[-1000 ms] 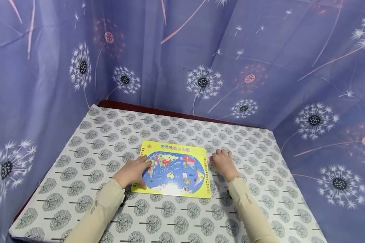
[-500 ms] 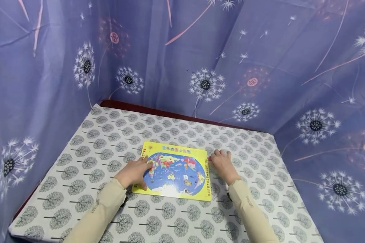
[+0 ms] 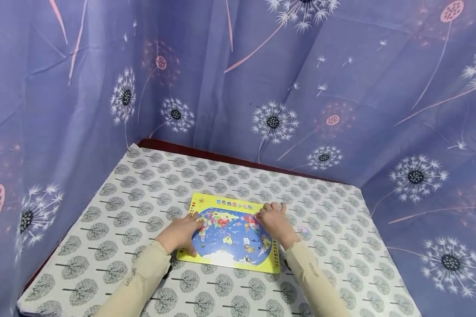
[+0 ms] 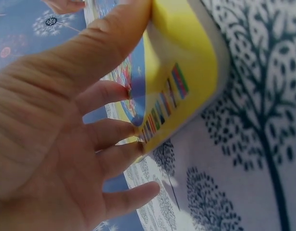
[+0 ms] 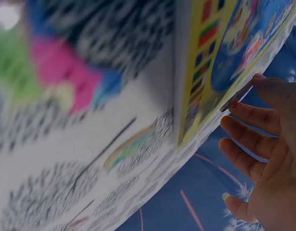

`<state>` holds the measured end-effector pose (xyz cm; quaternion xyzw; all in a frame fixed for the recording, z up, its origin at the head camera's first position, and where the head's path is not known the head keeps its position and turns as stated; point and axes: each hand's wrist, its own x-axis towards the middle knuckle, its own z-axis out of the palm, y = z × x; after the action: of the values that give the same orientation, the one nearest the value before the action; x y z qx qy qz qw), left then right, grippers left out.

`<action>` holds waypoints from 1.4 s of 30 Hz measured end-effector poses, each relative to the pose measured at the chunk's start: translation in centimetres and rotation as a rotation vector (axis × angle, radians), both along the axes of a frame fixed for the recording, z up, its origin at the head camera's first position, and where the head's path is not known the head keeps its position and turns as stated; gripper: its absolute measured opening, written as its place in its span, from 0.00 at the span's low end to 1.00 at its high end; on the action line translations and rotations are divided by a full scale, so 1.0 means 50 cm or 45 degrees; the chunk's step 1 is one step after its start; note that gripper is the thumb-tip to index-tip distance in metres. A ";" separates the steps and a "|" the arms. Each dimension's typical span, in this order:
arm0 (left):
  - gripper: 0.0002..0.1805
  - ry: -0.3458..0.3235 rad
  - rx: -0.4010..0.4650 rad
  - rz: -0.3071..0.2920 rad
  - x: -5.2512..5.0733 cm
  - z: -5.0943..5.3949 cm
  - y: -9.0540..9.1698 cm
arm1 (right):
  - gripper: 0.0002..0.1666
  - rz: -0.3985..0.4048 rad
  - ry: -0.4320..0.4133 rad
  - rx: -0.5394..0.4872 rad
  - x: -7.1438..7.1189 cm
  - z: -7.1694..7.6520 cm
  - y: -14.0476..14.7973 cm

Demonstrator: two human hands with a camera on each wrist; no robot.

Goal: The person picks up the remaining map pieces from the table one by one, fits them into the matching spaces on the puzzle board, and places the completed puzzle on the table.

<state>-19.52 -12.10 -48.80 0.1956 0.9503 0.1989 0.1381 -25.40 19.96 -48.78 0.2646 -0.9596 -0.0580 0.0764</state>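
Note:
A yellow-bordered world map board [image 3: 234, 267] with a blue oval lies flat on the table. My left hand [image 3: 181, 233] rests on its left edge, the fingers spread and fairly straight; the left wrist view shows the thumb on the yellow border [image 4: 186, 29] and fingertips near the printed flags. Over the board's upper right part is my right hand [image 3: 275, 223]. Between its thumb and index finger it pinches a small, thin, flat piece [image 5: 237, 97], seen nearly edge-on, so its picture cannot be read.
A white cloth [image 3: 115, 268] printed with grey trees covers the table. Right of the board lies a small pinkish flat piece [image 3: 303, 230]. The right wrist view shows a rainbow-coloured shape [image 5: 131, 148] on the cloth. A purple dandelion curtain [image 3: 222, 110] hangs behind.
My right hand has moved left from beside the board to over its upper right part, with the small flat piece. The left hand stays on the left edge. The head view has shifted slightly.

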 end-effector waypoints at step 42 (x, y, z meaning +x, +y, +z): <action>0.56 -0.018 0.013 -0.099 -0.003 -0.013 -0.023 | 0.05 0.104 -0.171 -0.155 -0.009 -0.014 -0.066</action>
<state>-19.68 -13.24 -49.43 0.2318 0.9400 0.1995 0.1513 -25.85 16.68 -49.47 0.3019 -0.9526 0.0215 0.0300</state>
